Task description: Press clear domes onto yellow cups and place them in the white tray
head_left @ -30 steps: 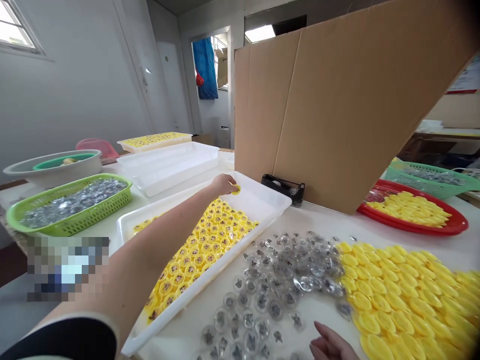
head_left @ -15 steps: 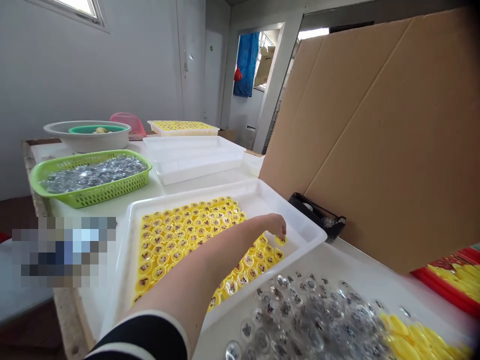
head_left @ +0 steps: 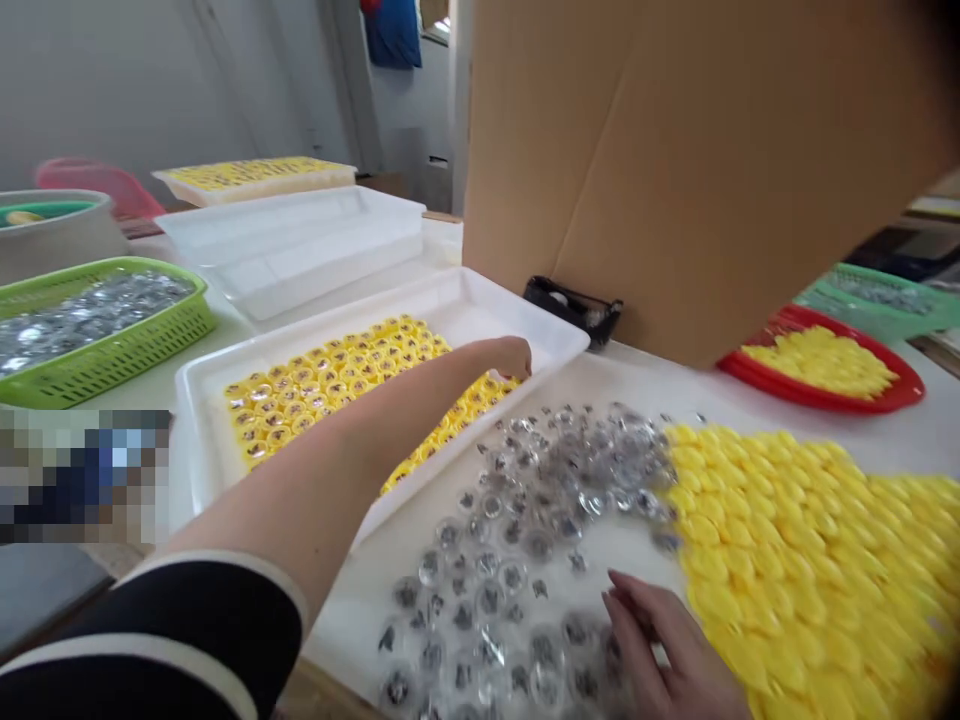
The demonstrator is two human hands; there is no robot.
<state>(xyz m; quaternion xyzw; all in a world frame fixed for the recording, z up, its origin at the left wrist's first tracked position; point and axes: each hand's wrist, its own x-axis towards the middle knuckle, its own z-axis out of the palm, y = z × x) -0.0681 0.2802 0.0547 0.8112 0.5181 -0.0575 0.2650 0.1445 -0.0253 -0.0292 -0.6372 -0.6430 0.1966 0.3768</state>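
the left hand (head_left: 511,357) reaches over the yellow caps (head_left: 322,390) in the white tray (head_left: 469,302) at 10 o'clock. its fingers are hidden, so i cannot tell if they pinch. the right hand (head_left: 667,650), fingers a bit spread, is by clear domes (head_left: 510,550) at 5 o'clock.

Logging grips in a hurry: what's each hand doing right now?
Left hand: over yellow round plastic caps, grip cannot be told.
Right hand: open, over clear round plastic domes.

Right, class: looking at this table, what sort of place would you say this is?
Probably a small workshop doing hand assembly: a white tray holds rows of yellow caps, clear round pieces lie spread on the table, and a green basket holds more of them.
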